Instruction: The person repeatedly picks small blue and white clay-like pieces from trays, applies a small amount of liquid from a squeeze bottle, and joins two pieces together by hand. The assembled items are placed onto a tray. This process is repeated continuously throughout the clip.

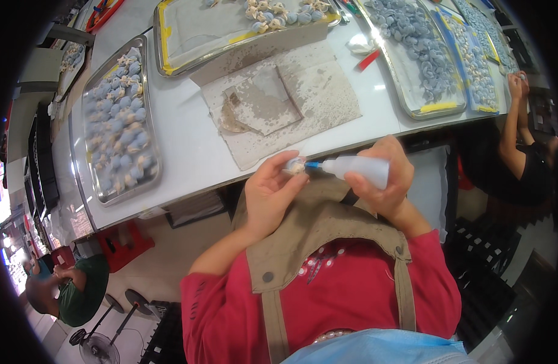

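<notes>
In front of my chest, my left hand point(268, 197) pinches a small cream and grey-blue figurine point(295, 167) between thumb and fingers. My right hand point(388, 176) is wrapped round a translucent white squeeze bottle point(367, 169), tipped nearly level. Its blue nozzle point(313, 164) points left and meets the figurine, or comes very close; the exact contact is too small to tell. Both hands hover just off the table's front edge. Beyond them on the white table point(182, 164) lies a stained, greyish cardboard sheet point(327, 91).
On the left, a metal tray point(152, 121) holds many similar figurines. Another tray point(197, 27) with figurines sits at the back. To the right, a tray point(407, 79) carries loose grey-blue shell-like pieces. A red-handled tool point(368, 60) lies beside it. A co-worker's hands point(517, 85) show far right.
</notes>
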Motion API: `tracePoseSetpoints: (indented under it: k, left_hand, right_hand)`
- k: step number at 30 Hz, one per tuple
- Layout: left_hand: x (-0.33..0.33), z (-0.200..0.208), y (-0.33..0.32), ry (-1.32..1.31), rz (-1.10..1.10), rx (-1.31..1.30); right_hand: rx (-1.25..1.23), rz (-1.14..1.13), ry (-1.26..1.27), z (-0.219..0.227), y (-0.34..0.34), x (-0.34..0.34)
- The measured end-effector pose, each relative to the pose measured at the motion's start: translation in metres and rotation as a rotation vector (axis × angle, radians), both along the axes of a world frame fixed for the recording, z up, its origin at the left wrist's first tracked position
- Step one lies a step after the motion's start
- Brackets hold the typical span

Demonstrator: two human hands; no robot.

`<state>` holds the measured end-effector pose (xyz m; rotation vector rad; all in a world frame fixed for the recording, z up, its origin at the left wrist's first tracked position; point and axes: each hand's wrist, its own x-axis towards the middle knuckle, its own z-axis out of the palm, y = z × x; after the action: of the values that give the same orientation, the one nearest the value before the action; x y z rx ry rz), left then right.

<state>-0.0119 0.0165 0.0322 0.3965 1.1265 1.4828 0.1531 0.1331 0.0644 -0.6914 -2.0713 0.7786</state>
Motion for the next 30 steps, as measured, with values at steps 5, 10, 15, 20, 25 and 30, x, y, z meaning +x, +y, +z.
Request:
tracePoseSetpoints:
  k: [5,10,15,20,25,30]
  left_hand:
    - [0.001,0.0,0.001,-0.061,0.019,-0.028]
    - [0.001,0.0,0.0,-0.036,-0.007,-0.034]
    - [0.001,-0.002,-0.001,-0.027,-0.014,-0.031]
    - [-0.001,-0.003,-0.001,-0.026,-0.005,-0.018]
    - [-0.002,-0.006,0.0,-0.043,0.03,0.033]
    - [-0.002,-0.011,0.002,-0.017,0.029,0.062]
  right_hand:
    - [-0.047,-0.021,-0.01,-0.001,0.0,0.002]
    - [-0.036,-0.019,-0.014,-0.001,-0.001,0.001]
    - [-0.042,-0.014,-0.023,-0.001,0.001,0.0]
    - [-0.096,-0.004,0.0,-0.005,0.002,0.001]
    - [-0.389,-0.052,0.126,-0.008,0.004,0.0]
    - [-0.447,-0.224,0.189,-0.03,0.034,-0.032]
